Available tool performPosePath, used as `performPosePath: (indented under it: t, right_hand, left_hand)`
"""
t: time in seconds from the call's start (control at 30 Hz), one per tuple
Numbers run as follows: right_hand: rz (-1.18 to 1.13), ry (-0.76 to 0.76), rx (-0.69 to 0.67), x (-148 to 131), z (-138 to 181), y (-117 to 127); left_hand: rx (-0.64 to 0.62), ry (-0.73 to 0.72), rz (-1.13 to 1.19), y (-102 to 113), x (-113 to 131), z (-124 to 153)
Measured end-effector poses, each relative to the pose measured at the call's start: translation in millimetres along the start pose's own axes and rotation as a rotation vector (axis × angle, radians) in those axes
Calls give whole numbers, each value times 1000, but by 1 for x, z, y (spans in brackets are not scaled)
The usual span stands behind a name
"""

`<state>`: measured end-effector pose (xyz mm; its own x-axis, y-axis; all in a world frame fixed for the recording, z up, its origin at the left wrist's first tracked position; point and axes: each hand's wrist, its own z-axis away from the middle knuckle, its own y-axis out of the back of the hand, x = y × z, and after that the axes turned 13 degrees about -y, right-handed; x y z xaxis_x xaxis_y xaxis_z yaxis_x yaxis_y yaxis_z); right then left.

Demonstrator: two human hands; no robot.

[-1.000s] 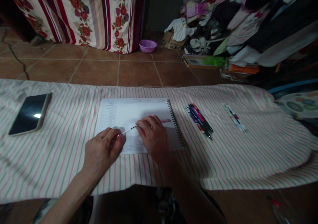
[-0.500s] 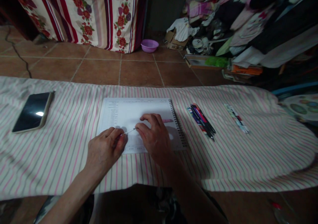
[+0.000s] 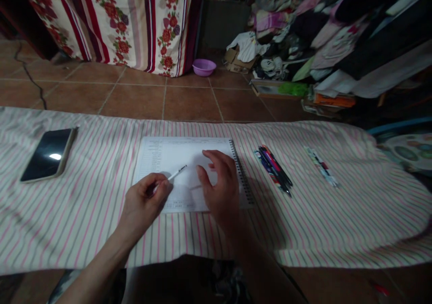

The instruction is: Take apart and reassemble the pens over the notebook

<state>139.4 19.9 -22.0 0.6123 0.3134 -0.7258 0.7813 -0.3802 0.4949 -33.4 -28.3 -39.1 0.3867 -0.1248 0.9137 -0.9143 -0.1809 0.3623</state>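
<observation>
My left hand [image 3: 145,200] pinches a thin white pen refill [image 3: 175,174] between thumb and fingers. The refill slants up to the right, and its far end has dark marks. My right hand [image 3: 222,187] is held just right of that end, apart from it, thumb and fingers spread. Both hands are over a spiral notebook [image 3: 178,149], which lies open at a mostly white page with printed lines along its left and bottom edges. The shadow of the refill and right hand falls on the page.
Right of the notebook lie a bundle of pens [image 3: 275,169] and a few pale pens [image 3: 321,167]. A phone [image 3: 49,153] rests at the left on the striped cloth [image 3: 101,169]. Beyond are a tiled floor, a purple basin [image 3: 204,67], a floral curtain [image 3: 118,25] and piled clothes [image 3: 303,29].
My right hand has let go of the refill's end and drawn back to the right, its fingers opening. The pinkish stick that showed beside it is now out of sight. My left hand keeps its pinch.
</observation>
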Motion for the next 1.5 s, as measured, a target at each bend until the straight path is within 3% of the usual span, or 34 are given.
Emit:
performPosePath:
  t: [0.2,0.43,0.93,1.27,1.5]
  right_hand:
    - [-317,-274,-223,-2,0,-5]
    - [-570,-575,-413,-6,1,-3]
    - [-689,-753,-477,-10,-1,-1]
    - [-671,-743,-443,-11,0,-4]
    - [-721,-735,-465,-5,-4,0]
  left_hand:
    - [51,166,352,-9,12,-2]
    - [39,189,411,-16,20,0]
    - [-9,125,367,-17,10,0]
    - [2,85,325,-16,7,1]
    - [38,164,446,-16,16,0]
